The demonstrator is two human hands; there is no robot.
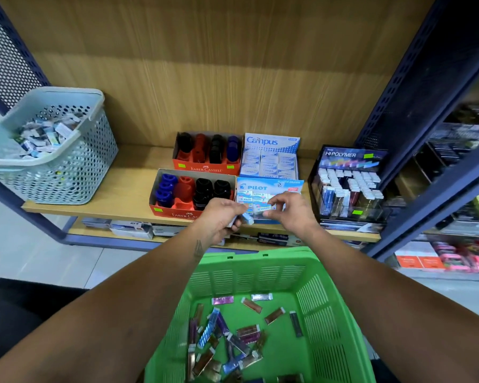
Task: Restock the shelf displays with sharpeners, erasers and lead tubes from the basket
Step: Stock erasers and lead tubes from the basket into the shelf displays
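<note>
The wooden shelf (pixel 127 189) carries everything, and the green basket (pixel 263 269) sits low in front of it, just below its front edge. Near the shelf's left end stands a grey basket (pixel 67 172) full of small wrapped packs. By the right end is the dark HI-POLYMER display (pixel 349 183), with many lead tubes standing in it and some gaps left. In the middle are two red FABER-CASTELL boxes (pixel 194 194) of sharpeners; the front one has a few empty holes. Beside the back one is the blue Campus box (pixel 270 158), which looks full of erasers. At the front edge is the PILOT box (pixel 268 189), which also reads PLASTIC ERASER. Both hands are over it. The left hand (pixel 221 219) has its fingers curled around a few small erasers (pixel 248 218). The right hand (pixel 291 211) pinches one white and blue eraser (pixel 264 208) between thumb and fingertips, right above the box. I think the eraser part is nearly done. The green basket now shows only loose lead tubes (pixel 233 335), so those are left to put away.
</note>
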